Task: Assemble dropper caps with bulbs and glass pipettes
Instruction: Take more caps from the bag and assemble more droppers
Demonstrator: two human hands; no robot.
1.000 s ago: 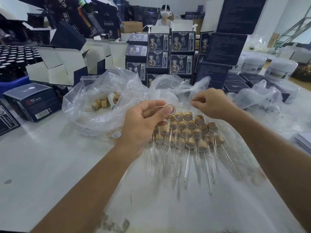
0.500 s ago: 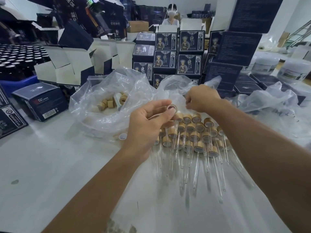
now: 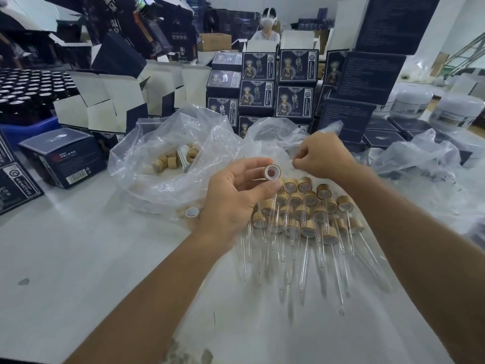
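Left hand: my left hand (image 3: 233, 198) pinches a wooden dropper cap (image 3: 273, 171) between thumb and fingertips, its open white-lined end facing me.
Right hand: my right hand (image 3: 321, 157) is curled just right of the cap, fingertips pinched together; what they grasp I cannot tell.
Finished pile: assembled droppers (image 3: 301, 214) lie on plastic sheeting below both hands, mid-table.
Supply: a clear bag (image 3: 147, 158) of loose caps sits left of them.

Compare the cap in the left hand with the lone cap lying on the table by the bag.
The held cap is pinched in the left hand, raised, opening toward the camera; the lone cap lies on the table, untouched. Neither holds a pipette. Both show white insides.
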